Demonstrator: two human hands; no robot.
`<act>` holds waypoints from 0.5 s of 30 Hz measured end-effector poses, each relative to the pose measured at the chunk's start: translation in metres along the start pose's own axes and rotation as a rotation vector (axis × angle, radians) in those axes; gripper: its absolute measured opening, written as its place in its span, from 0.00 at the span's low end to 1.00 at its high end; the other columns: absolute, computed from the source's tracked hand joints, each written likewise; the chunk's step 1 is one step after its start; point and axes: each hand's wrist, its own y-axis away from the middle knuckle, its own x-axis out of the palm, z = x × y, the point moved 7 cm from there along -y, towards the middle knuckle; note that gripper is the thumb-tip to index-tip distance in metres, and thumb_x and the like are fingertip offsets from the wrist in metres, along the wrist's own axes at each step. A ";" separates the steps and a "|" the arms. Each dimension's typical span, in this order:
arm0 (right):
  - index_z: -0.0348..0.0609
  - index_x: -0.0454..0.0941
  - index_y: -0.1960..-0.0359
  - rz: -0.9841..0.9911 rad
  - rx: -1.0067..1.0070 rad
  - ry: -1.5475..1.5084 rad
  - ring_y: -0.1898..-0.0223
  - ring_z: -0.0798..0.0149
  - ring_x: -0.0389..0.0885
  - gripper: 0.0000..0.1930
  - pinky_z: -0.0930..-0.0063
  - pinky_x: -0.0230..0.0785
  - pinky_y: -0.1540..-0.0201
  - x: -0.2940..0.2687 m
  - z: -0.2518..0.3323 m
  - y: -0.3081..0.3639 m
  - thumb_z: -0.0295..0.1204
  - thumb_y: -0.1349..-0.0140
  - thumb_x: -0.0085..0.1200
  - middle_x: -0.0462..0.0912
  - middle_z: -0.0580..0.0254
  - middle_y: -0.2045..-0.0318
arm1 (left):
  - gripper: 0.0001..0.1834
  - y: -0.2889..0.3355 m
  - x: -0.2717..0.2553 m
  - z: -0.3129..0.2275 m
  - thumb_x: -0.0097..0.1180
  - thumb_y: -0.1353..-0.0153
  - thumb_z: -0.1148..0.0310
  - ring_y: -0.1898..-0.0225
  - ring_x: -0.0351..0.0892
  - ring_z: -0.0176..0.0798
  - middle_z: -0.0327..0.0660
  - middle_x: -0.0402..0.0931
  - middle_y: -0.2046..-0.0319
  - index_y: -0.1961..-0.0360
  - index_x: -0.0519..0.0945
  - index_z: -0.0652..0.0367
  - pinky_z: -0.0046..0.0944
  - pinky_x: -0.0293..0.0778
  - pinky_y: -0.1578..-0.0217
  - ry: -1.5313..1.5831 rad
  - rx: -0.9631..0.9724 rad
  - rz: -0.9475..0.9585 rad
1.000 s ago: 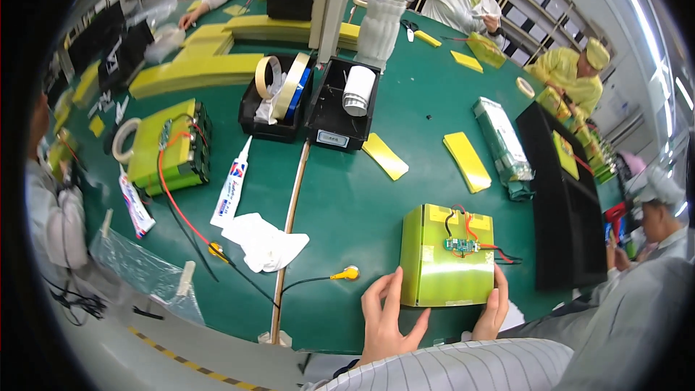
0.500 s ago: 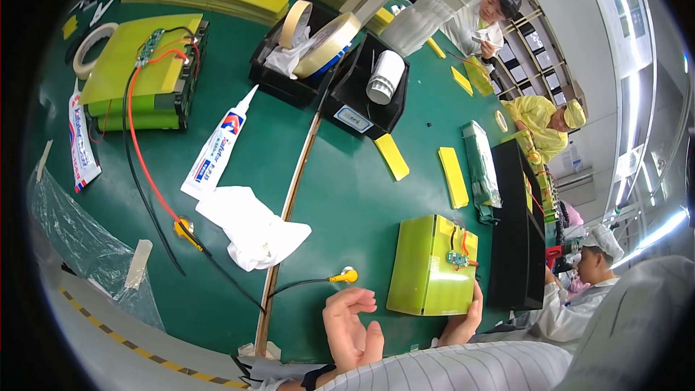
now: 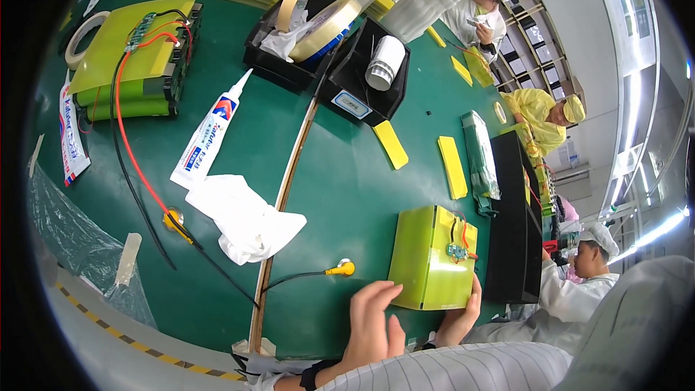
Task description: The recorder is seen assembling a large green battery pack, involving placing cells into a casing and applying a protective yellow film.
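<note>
Partly hidden, right fingers (image 3: 474, 300) against yellow-green block (image 3: 420, 257), grip unclear, left fingers (image 3: 374, 297) loosely spread

On my remote feed I see a green tabletop (image 3: 326, 203), shelves (image 3: 537, 42) beyond it, bright strip lights (image 3: 634, 94) at right, and 1 yellow-and-dark striped band (image 3: 108, 329) along the pale floor (image 3: 184, 346).

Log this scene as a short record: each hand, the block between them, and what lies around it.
Left hand: fingers loosely bent at the left side of the yellow-green block; contact unclear
Right hand: against the block's right side
On block: green circuit board
Beyond block: yellow strips
Right of block: long black box
Left of block: white cloth, white tube
</note>
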 end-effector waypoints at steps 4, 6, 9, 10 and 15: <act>0.28 0.66 0.34 0.003 -0.006 0.024 0.38 0.57 0.75 0.32 0.64 0.63 0.33 -0.001 -0.001 -0.001 0.48 0.24 0.41 0.76 0.47 0.41 | 0.27 0.018 0.017 0.002 0.50 0.44 0.84 0.41 0.72 0.58 0.55 0.70 0.43 0.40 0.74 0.68 0.50 0.69 0.37 -0.155 -0.023 0.046; 0.28 0.66 0.34 0.005 -0.003 0.021 0.38 0.57 0.75 0.33 0.64 0.63 0.33 0.002 0.003 0.001 0.48 0.24 0.41 0.76 0.47 0.41 | 0.29 0.024 0.021 -0.004 0.50 0.48 0.87 0.45 0.77 0.58 0.55 0.73 0.46 0.42 0.76 0.69 0.51 0.74 0.42 -0.247 0.055 0.006; 0.28 0.66 0.34 0.006 -0.005 0.022 0.39 0.57 0.76 0.32 0.64 0.64 0.34 0.001 0.002 0.000 0.48 0.24 0.41 0.76 0.47 0.41 | 0.30 0.027 0.026 0.000 0.50 0.52 0.89 0.47 0.79 0.57 0.53 0.75 0.49 0.44 0.77 0.70 0.48 0.78 0.46 -0.369 0.184 -0.085; 0.28 0.66 0.34 0.006 -0.010 0.022 0.39 0.57 0.76 0.32 0.64 0.64 0.34 0.000 0.002 -0.001 0.48 0.24 0.41 0.76 0.47 0.41 | 0.30 0.027 0.026 0.000 0.50 0.52 0.89 0.47 0.79 0.57 0.53 0.75 0.49 0.44 0.77 0.70 0.48 0.78 0.46 -0.368 0.185 -0.081; 0.28 0.66 0.33 0.011 0.009 0.003 0.39 0.57 0.76 0.32 0.64 0.64 0.34 0.001 0.002 -0.001 0.47 0.23 0.41 0.76 0.47 0.41 | 0.31 0.021 0.024 -0.004 0.50 0.56 0.90 0.48 0.81 0.54 0.51 0.76 0.50 0.45 0.78 0.70 0.46 0.80 0.47 -0.415 0.125 -0.004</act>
